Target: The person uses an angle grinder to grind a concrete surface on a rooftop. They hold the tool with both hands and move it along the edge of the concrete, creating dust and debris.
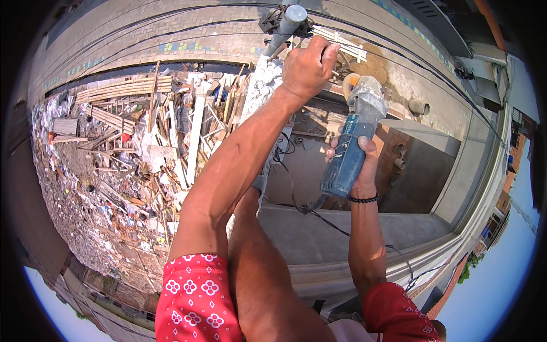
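Observation:
My right hand (366, 165) is wrapped round the blue body of an angle grinder (345, 154), thumb across its side. The grinder's dusty grey head points away from me, with an orange-and-pale disc (349, 85) at its left side. A dark power cord (336, 227) trails near its lower end. Out ahead, my left hand (307, 68) is closed in a fist above the broken white masonry of a narrow wall top (263, 85). Whatever it may grip is hidden by the fingers. Whether the disc spins cannot be told.
My bare leg (259, 262) lies along the wall top. Far below on the left spreads a heap of timber and rubble (165, 142). To the right is a deep walled opening (421, 176). Overhead cables (393, 48) run past a grey pole (288, 25) ahead.

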### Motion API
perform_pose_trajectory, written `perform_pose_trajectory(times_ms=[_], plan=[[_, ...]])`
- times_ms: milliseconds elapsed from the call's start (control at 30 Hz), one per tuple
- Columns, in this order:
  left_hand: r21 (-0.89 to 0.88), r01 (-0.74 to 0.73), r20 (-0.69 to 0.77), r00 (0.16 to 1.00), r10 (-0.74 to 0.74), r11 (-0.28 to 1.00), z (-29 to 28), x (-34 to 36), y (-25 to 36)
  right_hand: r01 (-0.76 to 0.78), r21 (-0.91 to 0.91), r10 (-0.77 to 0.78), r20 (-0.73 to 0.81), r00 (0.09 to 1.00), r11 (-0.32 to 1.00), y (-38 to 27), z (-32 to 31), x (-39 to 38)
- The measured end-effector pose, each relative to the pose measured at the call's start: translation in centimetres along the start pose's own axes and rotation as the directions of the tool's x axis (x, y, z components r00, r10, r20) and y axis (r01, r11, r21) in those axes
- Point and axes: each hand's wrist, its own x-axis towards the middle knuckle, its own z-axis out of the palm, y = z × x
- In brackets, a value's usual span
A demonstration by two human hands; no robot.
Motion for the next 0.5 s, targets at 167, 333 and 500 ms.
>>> perform_pose_trajectory(times_ms=[167,333,500], plan=[[0.054,0.049,0.014,0.999,-0.049,0.997,0.3,0.1,-0.1,0.012,-0.021,-0.012,-0.014,1.0,1.0,-0.1,-0.1,-0.5],[0.093,0.072,0.016,0.997,-0.074,0.993,0.5,0.6,-0.3,0.052,-0.117,-0.052,0.0,0.999,0.992,-0.3,-0.4,-0.6],[0.176,0.098,0.041,0.993,-0.107,0.979,1.1,1.3,-0.2,0.046,-0.068,-0.044,0.026,0.999,0.997,-0.2,-0.1,-1.3]])
